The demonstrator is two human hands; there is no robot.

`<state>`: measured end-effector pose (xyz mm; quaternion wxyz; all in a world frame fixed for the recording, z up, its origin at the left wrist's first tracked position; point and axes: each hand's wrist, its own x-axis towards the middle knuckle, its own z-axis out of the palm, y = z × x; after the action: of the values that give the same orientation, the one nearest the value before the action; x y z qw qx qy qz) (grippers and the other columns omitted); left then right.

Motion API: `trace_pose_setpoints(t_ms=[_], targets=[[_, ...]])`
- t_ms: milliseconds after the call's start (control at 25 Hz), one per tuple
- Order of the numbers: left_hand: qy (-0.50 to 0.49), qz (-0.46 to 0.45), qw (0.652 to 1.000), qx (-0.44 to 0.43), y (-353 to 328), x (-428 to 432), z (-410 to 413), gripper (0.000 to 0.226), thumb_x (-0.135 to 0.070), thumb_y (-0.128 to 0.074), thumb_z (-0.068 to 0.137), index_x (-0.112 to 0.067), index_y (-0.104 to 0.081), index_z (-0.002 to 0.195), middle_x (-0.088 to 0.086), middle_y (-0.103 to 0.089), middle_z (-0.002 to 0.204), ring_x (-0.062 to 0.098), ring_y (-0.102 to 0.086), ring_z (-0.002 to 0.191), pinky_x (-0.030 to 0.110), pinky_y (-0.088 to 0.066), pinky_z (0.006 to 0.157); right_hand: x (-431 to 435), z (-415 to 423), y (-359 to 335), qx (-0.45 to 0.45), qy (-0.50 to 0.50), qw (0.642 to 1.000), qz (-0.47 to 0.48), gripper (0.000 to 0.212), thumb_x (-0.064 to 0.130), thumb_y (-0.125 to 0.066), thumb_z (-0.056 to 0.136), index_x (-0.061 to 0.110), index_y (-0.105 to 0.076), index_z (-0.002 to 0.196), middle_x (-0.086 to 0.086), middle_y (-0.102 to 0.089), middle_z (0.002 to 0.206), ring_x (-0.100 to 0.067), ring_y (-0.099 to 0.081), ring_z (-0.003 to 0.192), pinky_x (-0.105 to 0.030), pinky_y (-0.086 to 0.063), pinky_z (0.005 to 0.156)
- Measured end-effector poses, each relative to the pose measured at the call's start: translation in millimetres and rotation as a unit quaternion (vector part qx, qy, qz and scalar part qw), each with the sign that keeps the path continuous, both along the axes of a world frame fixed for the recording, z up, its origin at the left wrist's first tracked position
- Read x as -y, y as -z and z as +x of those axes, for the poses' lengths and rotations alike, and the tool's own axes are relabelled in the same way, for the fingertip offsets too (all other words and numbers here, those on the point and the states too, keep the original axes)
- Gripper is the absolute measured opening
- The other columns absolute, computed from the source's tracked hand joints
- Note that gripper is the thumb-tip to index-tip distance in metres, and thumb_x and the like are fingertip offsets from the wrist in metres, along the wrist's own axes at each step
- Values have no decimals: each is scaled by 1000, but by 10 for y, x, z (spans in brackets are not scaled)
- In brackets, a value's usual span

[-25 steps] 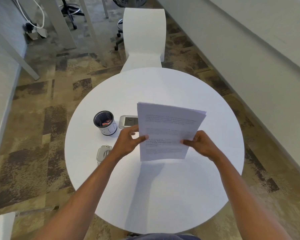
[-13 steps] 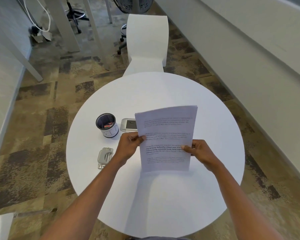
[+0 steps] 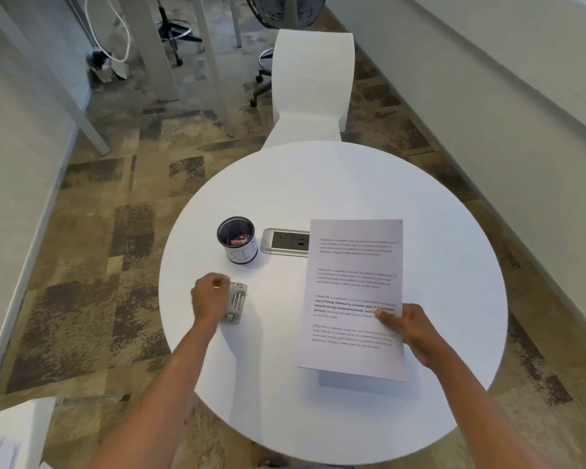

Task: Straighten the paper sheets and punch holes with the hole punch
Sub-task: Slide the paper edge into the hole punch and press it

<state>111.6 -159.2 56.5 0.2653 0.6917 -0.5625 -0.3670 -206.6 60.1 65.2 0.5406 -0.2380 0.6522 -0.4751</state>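
Paper sheets (image 3: pixel 354 299): bold txt "way of living. Defined by a slower pace"; rest blurred.

Black mesh cup (image 3: pixel 239 240) just beside a recessed outlet panel (image 3: pixel 286 242) on the round white table (image 3: pixel 352 184); white chair (image 3: pixel 313 82) beyond.

On the round white table (image 3: pixel 318 184): one stack of paper sheets (image 3: pixel 354 299), one hole punch (image 3: pixel 236 303), one mesh cup (image 3: pixel 237 239), one power outlet panel (image 3: pixel 286 242). Two hands over it, left hand (image 3: pixel 211 297) and right hand (image 3: pixel 406 324), plus one white chair (image 3: pixel 313 82) just beyond its far edge
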Motion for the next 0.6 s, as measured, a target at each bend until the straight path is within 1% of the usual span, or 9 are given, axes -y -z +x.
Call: trace_pose_setpoints(t_ms=[80,160,200,240,360,400,520,600], targets=[[-24,53,998,27,99,84,177,25,-20,-60,88,-7,-65,68,11,-64,73,30,-60,78,30,-39,66,-54,49,46,3,8,1000,8,21,13,-68,89,7,-73,108,-13,-76,107,-32,-73,96,-39,-60,74],[-12,108,993,35,183,131,222,42,-29,-60,88,-10,-52,51,11,-56,60,29,-54,68,33,-37,61,-87,93,70,2,23,1000,12,22,12,-68,89,8,-72,110,-12,-76,106,-32,-73,96,-39,-60,72],[-3,125,991,41,216,140,221,45,-30,-62,86,-11,-48,48,11,-54,57,27,-51,64,32,-36,59,-102,99,76,1,33,999,15,22,12,-68,89,9,-72,110,-11,-76,106,-31,-74,95,-39,-61,71],[4,136,990,46,251,138,214,43,-28,-63,83,-11,-48,47,11,-52,56,27,-49,62,32,-34,58,-117,95,80,0,45,999,18,22,12,-68,89,9,-72,110,-11,-76,106,-31,-74,94,-39,-61,70],[11,145,988,43,322,105,177,25,-16,-66,79,-8,-59,56,11,-56,63,26,-49,65,30,-35,59,-182,23,83,-1,74,997,25,22,11,-69,88,8,-72,109,-11,-77,105,-32,-74,93,-41,-61,71],[9,142,989,26,336,94,158,23,-14,-67,79,-8,-61,58,11,-58,66,25,-50,67,29,-37,61,-212,-9,88,0,79,997,25,21,10,-69,88,8,-72,108,-12,-76,105,-32,-74,93,-40,-61,70],[13,135,990,-35,327,18,-21,26,-10,-71,79,-10,-61,55,10,-60,69,23,-50,69,28,-39,65,-325,-100,103,8,94,995,28,19,9,-68,87,8,-73,106,-12,-76,105,-32,-74,93,-36,-61,66],[36,143,987,-65,296,-73,-263,19,-9,-72,79,-7,-66,61,10,-61,69,21,-51,69,28,-40,67,-411,-144,127,13,102,994,31,19,9,-69,87,10,-74,105,-11,-77,105,-31,-74,93,-35,-61,65]])
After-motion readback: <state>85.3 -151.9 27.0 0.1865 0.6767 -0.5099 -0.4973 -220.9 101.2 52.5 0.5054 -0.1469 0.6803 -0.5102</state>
